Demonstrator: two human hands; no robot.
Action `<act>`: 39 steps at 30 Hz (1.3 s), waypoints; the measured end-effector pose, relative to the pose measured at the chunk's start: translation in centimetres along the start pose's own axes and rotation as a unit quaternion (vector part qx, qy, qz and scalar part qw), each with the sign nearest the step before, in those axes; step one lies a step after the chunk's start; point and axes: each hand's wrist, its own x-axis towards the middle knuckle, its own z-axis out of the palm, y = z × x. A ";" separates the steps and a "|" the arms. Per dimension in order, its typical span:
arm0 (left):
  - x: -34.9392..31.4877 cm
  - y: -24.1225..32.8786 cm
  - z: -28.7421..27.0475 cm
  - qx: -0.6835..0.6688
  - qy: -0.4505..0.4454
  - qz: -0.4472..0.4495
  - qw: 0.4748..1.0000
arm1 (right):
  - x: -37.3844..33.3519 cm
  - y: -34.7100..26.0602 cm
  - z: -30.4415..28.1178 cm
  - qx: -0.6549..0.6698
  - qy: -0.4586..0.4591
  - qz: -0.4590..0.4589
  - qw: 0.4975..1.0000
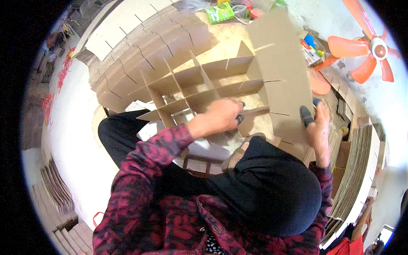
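Observation:
A partly interlocked cardboard divider grid [189, 91] stands over my lap, its slotted strips crossing into several open cells. My left hand [217, 117] reaches across the near side of the grid, its fingers curled in at a cardboard strip; the fingertips are partly hidden. At the grid's right end, a broad slotted cardboard sheet [282, 59] stands upright, meeting the ends of the long strips. Along that sheet's right edge, my right hand [317, 127] grips it, thumb on the near face. Dark covers wrap some fingertips of both hands.
Slotted cardboard sheets form a thick stack [144, 55] at the far left. More cardboard stacks [355, 170] stand at right. A green packet [220, 13] lies at the back. An orange fan [374, 49] stands at the far right, near another person's red sleeve [348, 246] lower down.

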 end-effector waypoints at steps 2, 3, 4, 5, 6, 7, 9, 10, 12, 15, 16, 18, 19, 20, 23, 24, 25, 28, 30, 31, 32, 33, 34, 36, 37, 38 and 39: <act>0.8 -0.9 2.3 -0.001 -0.015 -0.019 1.000 | 3.0 -1.2 1.2 0.058 -0.026 -0.051 0.997; 1.1 -1.0 3.2 -0.006 -0.007 -0.026 1.000 | 4.2 -1.5 1.4 0.083 -0.039 -0.074 0.993; 1.2 -0.9 3.7 -0.011 -0.002 -0.030 0.999 | 5.0 -1.6 1.6 0.076 -0.039 -0.092 0.992; 1.3 -0.8 4.1 -0.016 0.002 -0.035 0.999 | 5.7 -1.6 1.8 0.070 -0.040 -0.111 0.991; 1.5 -0.8 4.3 -0.023 0.024 -0.027 0.999 | 6.3 -1.6 2.1 0.063 -0.039 -0.128 0.989; 1.5 -0.6 4.2 -0.029 0.028 -0.028 0.999 | 6.7 -1.5 2.5 0.077 -0.047 -0.124 0.988; 1.5 -0.2 3.9 -0.041 0.036 -0.028 0.998 | 7.2 -1.5 3.3 0.105 -0.062 -0.115 0.986; 1.5 -0.3 4.1 -0.041 0.048 -0.025 0.998 | 7.5 -2.5 3.0 0.086 -0.117 -0.067 0.987; 1.4 -0.8 4.6 -0.040 0.071 -0.017 0.997 | 7.9 -2.7 3.2 0.095 -0.110 -0.088 0.985; 1.6 -0.6 4.4 -0.037 0.070 -0.014 0.997 | 8.2 -3.7 2.2 0.072 -0.132 -0.058 0.987; 1.7 -0.6 4.5 -0.039 0.070 -0.013 0.997 | 8.2 -3.8 2.1 0.066 -0.140 -0.050 0.987; 1.8 -0.8 4.6 -0.042 0.070 -0.013 0.997 | 8.3 -3.7 2.4 0.060 -0.155 -0.045 0.985; 1.8 -0.7 4.6 -0.045 0.076 -0.006 0.996 | 8.3 -3.5 2.4 0.059 -0.159 -0.050 0.984; 1.8 -0.6 4.6 -0.049 0.082 0.002 0.995 | 8.3 -3.3 2.6 0.051 -0.161 -0.055 0.984; 2.0 -0.6 4.8 -0.049 0.085 0.011 0.995 | 8.2 -2.6 3.2 0.042 -0.144 -0.087 0.985; 2.1 -0.6 5.0 -0.048 0.084 0.013 0.995 | 8.2 -2.6 3.4 0.049 -0.124 -0.108 0.985; 2.1 -0.8 5.1 -0.047 0.087 0.012 0.995 | 8.4 -2.9 3.5 0.058 -0.105 -0.130 0.984; 2.1 -1.1 5.1 -0.041 0.081 0.000 0.996 | 9.0 -4.2 2.2 0.059 -0.137 -0.108 0.983; 2.1 -0.9 4.8 -0.034 0.057 -0.021 0.998 | 8.9 -4.8 2.5 0.052 -0.147 -0.092 0.983; 2.1 -0.9 4.7 -0.035 0.059 -0.022 0.997 | 8.8 -4.9 2.6 0.048 -0.152 -0.085 0.984; 2.0 -0.9 4.7 -0.035 0.061 -0.023 0.997 | 8.8 -4.5 3.1 0.056 -0.154 -0.098 0.982; 2.0 -0.9 4.6 -0.036 0.063 -0.024 0.997 | 8.8 -3.6 4.1 0.065 -0.157 -0.111 0.979; 2.1 -0.8 4.7 -0.039 0.064 -0.021 0.997 | 8.6 -2.9 4.8 0.070 -0.159 -0.122 0.977; 2.3 -0.7 4.9 -0.044 0.069 -0.015 0.997 | 8.2 -2.6 5.9 0.075 -0.163 -0.097 0.979; 2.4 -0.7 4.8 -0.047 0.072 -0.012 0.996 | 8.1 -2.6 6.5 0.078 -0.166 -0.086 0.979; 2.3 -0.8 4.8 -0.050 0.074 -0.010 0.996 | 7.9 -2.7 7.1 0.090 -0.145 -0.102 0.980; 2.2 -0.8 4.7 -0.053 0.077 -0.007 0.996 | 7.8 -2.6 7.7 0.080 -0.148 -0.105 0.980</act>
